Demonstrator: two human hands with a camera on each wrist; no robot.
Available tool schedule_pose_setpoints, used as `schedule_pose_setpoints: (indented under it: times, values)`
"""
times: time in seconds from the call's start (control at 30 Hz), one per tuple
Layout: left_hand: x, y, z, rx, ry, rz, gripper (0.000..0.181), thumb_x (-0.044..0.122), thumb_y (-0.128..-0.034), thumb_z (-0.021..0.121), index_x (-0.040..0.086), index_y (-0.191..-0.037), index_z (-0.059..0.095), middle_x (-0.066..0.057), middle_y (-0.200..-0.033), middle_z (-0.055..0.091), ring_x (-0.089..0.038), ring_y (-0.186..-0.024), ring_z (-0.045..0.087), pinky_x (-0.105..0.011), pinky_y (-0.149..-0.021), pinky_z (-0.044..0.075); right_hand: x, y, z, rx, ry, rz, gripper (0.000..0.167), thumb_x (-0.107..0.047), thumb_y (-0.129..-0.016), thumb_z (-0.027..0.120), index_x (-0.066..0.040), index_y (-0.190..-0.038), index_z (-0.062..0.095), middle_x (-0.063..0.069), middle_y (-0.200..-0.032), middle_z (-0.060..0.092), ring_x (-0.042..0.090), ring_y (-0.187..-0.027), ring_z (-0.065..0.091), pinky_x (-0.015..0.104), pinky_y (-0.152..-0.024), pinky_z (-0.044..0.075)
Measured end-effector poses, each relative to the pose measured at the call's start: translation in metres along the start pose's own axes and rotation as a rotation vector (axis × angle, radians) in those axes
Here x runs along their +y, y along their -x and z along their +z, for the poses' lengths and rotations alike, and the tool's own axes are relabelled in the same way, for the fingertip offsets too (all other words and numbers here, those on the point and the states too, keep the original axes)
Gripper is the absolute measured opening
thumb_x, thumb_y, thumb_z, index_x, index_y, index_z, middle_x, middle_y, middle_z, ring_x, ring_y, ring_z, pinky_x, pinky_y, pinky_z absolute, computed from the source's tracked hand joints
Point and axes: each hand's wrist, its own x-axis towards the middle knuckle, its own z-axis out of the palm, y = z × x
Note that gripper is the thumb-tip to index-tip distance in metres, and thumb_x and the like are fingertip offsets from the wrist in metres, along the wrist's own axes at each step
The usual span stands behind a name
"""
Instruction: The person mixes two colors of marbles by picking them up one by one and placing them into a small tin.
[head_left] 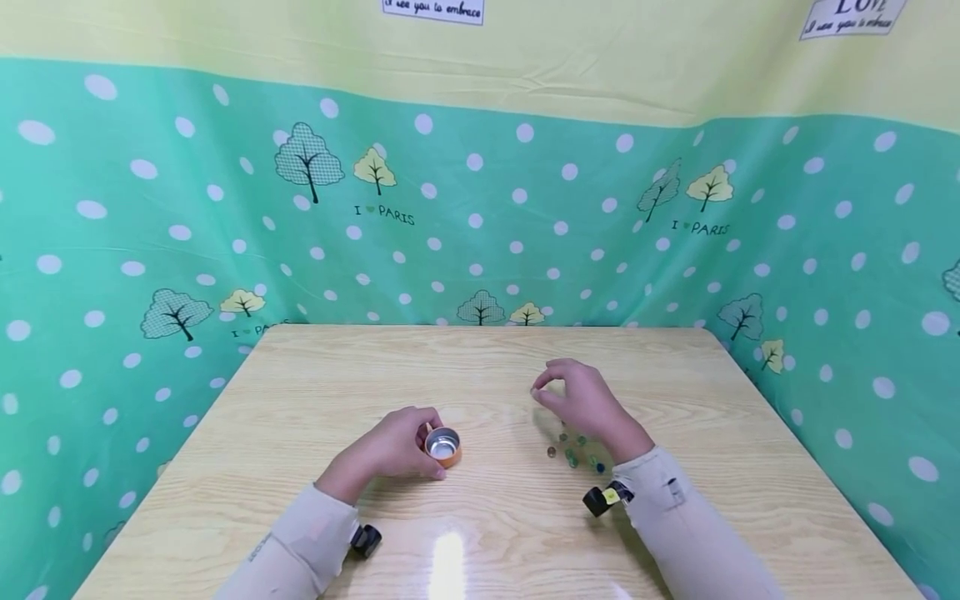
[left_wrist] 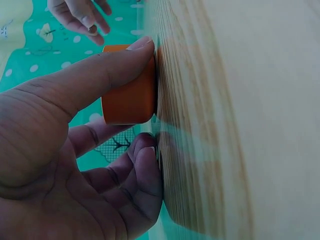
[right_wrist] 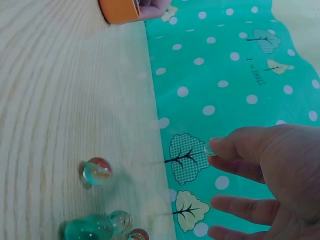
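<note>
With thumb and fingers, my left hand [head_left: 393, 443] grips a small round orange tin [head_left: 444, 447] that stands on the table, its silver inside facing up. In the left wrist view the thumb lies along the side of the orange tin [left_wrist: 129, 102]. My right hand [head_left: 588, 404] is raised above the table, to the right of the tin. Its thumb and index finger pinch a clear glass marble [right_wrist: 208, 148], while the other fingers stand apart. Under and beside that hand lie several glass marbles [head_left: 572, 457], mostly green, with a red-streaked marble [right_wrist: 97, 171] nearest in the right wrist view.
The light wood table [head_left: 322, 375] runs back to a green dotted cloth [head_left: 517, 225] that hangs behind it and along both sides. Black wrist cameras [head_left: 366, 541] sit at both cuffs. A bright reflection falls on the table's front part.
</note>
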Motion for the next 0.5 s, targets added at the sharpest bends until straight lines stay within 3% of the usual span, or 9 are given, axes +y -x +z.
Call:
schedule_pose_setpoints:
  times: [0.5]
  values:
    - [-0.001,0.000,0.000,0.000,-0.023,-0.024,0.050,0.023,-0.0654,0.100,0.016,-0.101,0.066,-0.004,-0.094,0.064,-0.019,-0.085,0.056,-0.036,-0.074,0.048,-0.027,-0.001,0.007,-0.004,0.023,-0.080,0.007,-0.029,-0.094,0.077,-0.023,-0.095,0.079,0.016,-0.147,0.059,0.040,-0.142,0.049,0.056,-0.116,0.039]
